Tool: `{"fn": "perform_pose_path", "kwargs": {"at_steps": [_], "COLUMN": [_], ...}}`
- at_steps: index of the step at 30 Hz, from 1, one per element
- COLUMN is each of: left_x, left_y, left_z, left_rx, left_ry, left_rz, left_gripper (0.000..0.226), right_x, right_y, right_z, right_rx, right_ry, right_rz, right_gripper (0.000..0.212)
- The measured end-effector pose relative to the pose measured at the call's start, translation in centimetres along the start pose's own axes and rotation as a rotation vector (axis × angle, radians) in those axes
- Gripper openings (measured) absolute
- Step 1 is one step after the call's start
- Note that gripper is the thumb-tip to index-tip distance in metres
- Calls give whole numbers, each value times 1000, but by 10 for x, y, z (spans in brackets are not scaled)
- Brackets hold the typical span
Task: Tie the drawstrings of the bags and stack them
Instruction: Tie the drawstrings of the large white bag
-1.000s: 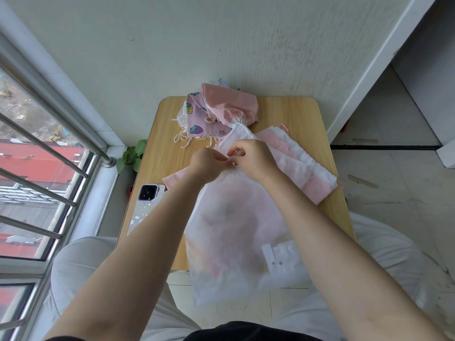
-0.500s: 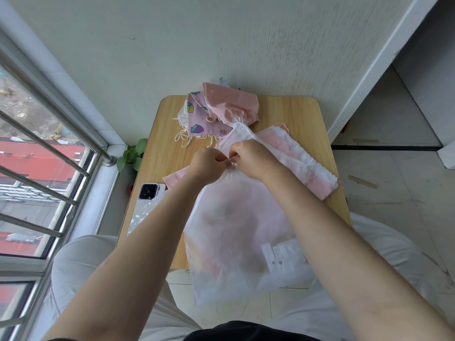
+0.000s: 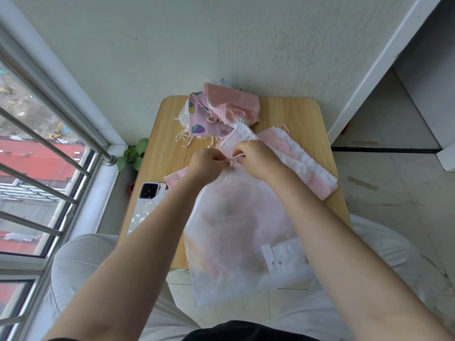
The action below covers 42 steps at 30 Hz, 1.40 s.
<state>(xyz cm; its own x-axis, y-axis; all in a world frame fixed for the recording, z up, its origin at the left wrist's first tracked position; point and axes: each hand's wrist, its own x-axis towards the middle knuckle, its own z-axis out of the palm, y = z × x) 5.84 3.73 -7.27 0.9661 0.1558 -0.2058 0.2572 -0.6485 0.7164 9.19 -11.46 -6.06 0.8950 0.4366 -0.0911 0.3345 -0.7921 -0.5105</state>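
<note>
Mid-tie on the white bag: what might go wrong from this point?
1. The translucent white bag hangs past the table's near edge, so it may slide toward the lap if the left hand and right hand let go of the pink drawstring.
2. The phone lies at the table's left edge beside the left forearm; a nudge might knock it off.
3. The untied cords nearby could snag.
</note>
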Motion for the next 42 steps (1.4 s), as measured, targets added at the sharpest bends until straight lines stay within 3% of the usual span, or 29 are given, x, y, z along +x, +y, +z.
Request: {"fn": "perform_pose_path", "kwargs": {"at_steps": [5,13,28,35,42], "left_x": [-1,3,3,4,3], "left_y": [-1,-2,2,5,5], "left_z": [2,2,2,1,2], "left_rx": [-21,-13,-3,5,1], "left_ry": [-2,-4,-4,-3,27], "left_rz": [14,54,-15,-25,-1], "left_gripper": [9,12,19,26,23], "right_x": [2,3,2,-1,1], "right_y": [6,4,2,-3,-5], "right_z": [-9,-2,7,11,15], "right_rx": [14,407,323,90,21], "right_ry": [-66,-153,66,175,168], "right_rz": [33,78,28,-55,-8], "right_gripper": [16,33,11,10,9]}}
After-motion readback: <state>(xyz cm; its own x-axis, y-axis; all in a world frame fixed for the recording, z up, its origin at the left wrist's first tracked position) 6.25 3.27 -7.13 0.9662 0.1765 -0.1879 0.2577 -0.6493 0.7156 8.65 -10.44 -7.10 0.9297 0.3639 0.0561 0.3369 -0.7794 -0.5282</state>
